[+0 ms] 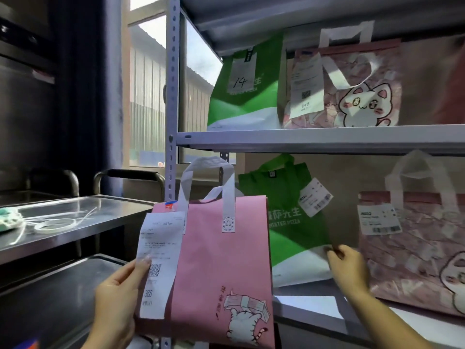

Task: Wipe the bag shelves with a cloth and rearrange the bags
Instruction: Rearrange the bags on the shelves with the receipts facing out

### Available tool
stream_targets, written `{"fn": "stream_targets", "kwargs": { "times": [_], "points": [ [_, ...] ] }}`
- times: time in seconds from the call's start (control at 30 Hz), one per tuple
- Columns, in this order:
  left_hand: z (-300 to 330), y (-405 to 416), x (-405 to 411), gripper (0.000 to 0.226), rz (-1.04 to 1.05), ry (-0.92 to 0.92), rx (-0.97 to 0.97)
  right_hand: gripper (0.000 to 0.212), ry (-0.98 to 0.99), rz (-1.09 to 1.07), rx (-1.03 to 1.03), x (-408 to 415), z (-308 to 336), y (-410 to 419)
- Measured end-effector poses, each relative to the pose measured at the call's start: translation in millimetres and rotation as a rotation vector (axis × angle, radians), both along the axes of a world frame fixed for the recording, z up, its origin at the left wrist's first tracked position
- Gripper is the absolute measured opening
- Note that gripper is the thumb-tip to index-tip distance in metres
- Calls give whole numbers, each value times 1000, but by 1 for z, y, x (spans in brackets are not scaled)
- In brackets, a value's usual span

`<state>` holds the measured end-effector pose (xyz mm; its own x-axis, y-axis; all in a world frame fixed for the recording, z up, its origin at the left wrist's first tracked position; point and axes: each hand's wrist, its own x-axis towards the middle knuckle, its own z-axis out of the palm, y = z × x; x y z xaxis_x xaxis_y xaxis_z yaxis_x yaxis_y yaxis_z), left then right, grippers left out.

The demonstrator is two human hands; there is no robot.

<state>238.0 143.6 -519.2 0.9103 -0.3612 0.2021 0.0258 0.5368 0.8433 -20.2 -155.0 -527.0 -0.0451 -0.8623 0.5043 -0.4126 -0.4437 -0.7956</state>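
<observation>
The pink bag (221, 268) hangs upright in front of the left end of the lower shelf (314, 321), just outside the rack's left post (171, 96), its long axis vertical and its white handles pointing up. The left hand (118, 295) grips it at the lower left edge, thumb pressed over the long white receipt (158, 263) on its face, fingers curled behind. The open spot on the shelf lies to the right of and behind this bag, between the post and the green bag (289, 222) that leans against the back of the shelf.

The right hand (349, 265) reaches forward over the front edge of the shelf and pinches the green bag at its lower right corner, wrist bent down. It is the nearer hand to the shelved bags; a pale pink cat bag (412, 250) stands just beside it on the right. As I judge it, the pink bag must travel rightward and inward to stand beside the green one, which the right hand may first shift aside.
</observation>
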Motion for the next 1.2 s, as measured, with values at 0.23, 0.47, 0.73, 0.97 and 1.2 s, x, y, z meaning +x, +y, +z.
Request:
{"fn": "stream_targets", "kwargs": {
  "times": [0.23, 0.47, 0.73, 0.97, 1.2],
  "points": [
    [-3, -33, 2, 10, 70, -36, -22, 21, -25, -122, -55, -70, -10, -6],
    [-1, -71, -14, 12, 99, -204, 26, 10, -90, -89, -30, -97, -16, 7],
    [-5, -94, -29, 18, 108, -333, -13, 15, -183, -47, 53, -120, -16, 12],
    [6, -139, -13, 27, 111, -355, 19, 11, -313, 99, 130, -128, -8, 28],
    [-17, -174, 26, 4, -57, -348, 170, 10, -337, 163, 97, -123, -7, 34]
  ]
}}
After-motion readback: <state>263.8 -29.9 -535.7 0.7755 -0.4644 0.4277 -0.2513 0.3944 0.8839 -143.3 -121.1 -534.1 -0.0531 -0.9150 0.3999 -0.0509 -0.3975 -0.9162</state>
